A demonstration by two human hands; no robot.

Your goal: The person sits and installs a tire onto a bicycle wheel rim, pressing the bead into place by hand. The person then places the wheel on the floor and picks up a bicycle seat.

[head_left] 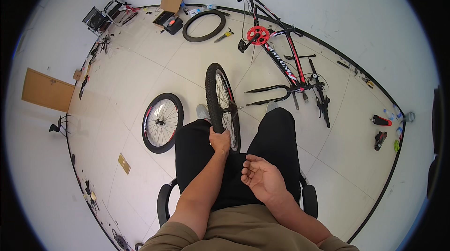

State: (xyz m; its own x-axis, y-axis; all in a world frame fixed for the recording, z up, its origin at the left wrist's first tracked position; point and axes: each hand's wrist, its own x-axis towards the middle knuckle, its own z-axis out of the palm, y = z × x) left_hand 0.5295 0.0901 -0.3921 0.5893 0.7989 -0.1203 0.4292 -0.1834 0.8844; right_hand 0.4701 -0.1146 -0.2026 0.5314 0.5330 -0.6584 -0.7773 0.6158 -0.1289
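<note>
A bicycle wheel (216, 92) with a knobby black tire stands upright between my knees, its spokes and hub facing right. My left hand (220, 141) is closed round the near part of the tire. My right hand (262, 176) hovers over my lap, right of the wheel and apart from it; its palm is turned up, the fingers loosely bent, and nothing shows in it. To the right of the wheel, the fork (269, 94) of a black and red bicycle frame (281, 61) points toward the hub. A second wheel (162, 122) lies flat on the floor left of my knee.
A loose tire (204, 26) lies at the back, near an open cardboard box (171, 3) and a dark case (173, 25). Handlebars (322, 103) lie by the frame. A red and black saddle (380, 120) and bottles sit at the right wall. Chairs (101, 17) stand far left.
</note>
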